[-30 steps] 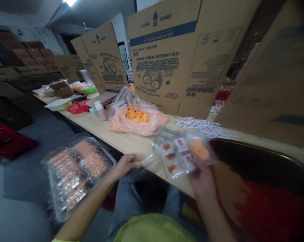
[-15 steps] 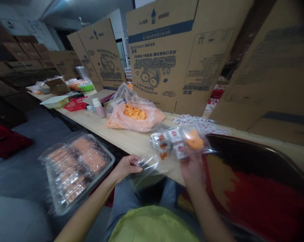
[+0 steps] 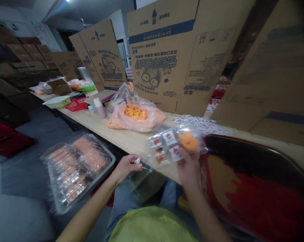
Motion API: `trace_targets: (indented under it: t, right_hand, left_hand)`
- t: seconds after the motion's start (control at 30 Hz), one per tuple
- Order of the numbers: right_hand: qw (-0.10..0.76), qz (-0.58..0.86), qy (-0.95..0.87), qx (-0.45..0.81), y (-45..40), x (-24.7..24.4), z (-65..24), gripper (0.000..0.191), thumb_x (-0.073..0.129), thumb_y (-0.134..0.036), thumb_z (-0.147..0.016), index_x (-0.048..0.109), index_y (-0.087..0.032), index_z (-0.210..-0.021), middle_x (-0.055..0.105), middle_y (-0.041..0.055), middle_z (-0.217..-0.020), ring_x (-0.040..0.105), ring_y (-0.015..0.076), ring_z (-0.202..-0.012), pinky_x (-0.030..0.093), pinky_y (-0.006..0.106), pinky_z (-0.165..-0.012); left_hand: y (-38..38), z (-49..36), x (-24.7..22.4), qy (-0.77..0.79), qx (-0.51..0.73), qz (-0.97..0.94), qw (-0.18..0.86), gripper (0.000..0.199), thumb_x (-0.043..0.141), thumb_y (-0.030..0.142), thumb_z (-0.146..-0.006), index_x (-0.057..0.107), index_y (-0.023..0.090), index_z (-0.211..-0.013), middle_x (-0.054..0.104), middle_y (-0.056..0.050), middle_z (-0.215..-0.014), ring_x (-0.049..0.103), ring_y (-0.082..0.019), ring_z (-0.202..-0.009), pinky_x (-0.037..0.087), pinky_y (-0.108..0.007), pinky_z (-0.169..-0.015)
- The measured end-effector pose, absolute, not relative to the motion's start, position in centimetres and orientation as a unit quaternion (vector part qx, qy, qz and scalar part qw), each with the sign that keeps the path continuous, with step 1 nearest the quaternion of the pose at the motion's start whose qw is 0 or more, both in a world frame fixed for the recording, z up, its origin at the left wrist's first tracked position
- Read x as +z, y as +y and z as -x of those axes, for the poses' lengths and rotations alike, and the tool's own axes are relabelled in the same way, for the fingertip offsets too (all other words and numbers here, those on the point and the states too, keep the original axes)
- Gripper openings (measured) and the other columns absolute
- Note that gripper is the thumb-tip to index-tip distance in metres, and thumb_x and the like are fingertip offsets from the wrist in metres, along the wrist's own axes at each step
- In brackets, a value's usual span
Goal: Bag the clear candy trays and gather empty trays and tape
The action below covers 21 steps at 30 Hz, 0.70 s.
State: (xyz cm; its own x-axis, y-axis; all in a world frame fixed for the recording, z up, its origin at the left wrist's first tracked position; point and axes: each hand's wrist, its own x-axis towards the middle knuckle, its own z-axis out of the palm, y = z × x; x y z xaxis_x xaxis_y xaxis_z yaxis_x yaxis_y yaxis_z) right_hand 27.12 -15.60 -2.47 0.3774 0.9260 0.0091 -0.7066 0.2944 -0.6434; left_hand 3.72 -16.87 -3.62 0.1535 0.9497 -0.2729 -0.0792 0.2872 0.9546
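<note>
Clear tray [image 3: 164,148] in your right hand [image 3: 190,168]; clear film [image 3: 146,167] in your left hand [image 3: 128,166].
Left thumb and fingers pinch the film beside the bench [image 3: 124,141]'s near edge. Right fingers grip the tray's near side, over the same edge; inside: 3 small orange-brown pieces [image 3: 159,150], 2 white sachets [image 3: 176,153], larger orange pieces [image 3: 188,140].

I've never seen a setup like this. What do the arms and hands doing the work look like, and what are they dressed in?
They are a person's: the left hand and right hand show no gloves. Both forearms are bare, with no sleeve, watch or bracelet visible. Below them show a yellow-green top and blue-grey trousers.
</note>
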Motion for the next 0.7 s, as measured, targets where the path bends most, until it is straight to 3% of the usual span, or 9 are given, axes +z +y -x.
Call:
trace_targets:
  t: [0.4, 0.57, 0.7]
  right_hand:
    - [0.732, 0.312, -0.207, 0.57, -15.5, -3.4, -27.8, 0.044, 0.078, -0.016, -0.058, 0.067, -0.021, -0.1, 0.072, 0.0019, -0.09, 0.065, 0.0151, -0.083, 0.051, 0.027, -0.077]
    - [0.682, 0.331, -0.25, 0.602, -15.3, -3.8, -27.5, 0.035, 0.079, -0.02, -0.059, 0.068, -0.02, -0.092, 0.072, 0.0024, -0.091, 0.065, 0.018, -0.085, 0.05, 0.03, -0.078]
    - [0.637, 0.357, -0.259, 0.632, -14.8, -3.1, -27.6, 0.036, 0.081, -0.022, -0.055, 0.068, -0.02, -0.088, 0.072, 0.0019, -0.085, 0.065, 0.0173, -0.076, 0.05, 0.028, -0.071]
  left_hand:
    - [-16.1, -3.7, -3.9, 0.51, 0.477, -0.406, 0.589, 0.051, 0.087, 0.037, -0.05, 0.063, 0.011, -0.088, 0.063, 0.002, -0.059, 0.062, -0.01, -0.057, 0.052, -0.023, -0.064]
    - [-16.1, -4.0, -2.8, 0.505, 0.396, -0.458, 0.615, 0.052, 0.083, 0.039, -0.057, 0.063, 0.011, -0.096, 0.068, -0.003, -0.073, 0.064, -0.012, -0.063, 0.052, -0.024, -0.063]
    - [-16.0, -4.2, -1.6, 0.479, 0.305, -0.513, 0.644, 0.048, 0.075, 0.043, -0.068, 0.065, 0.013, -0.103, 0.069, -0.006, -0.082, 0.064, -0.013, -0.066, 0.05, -0.023, -0.06]
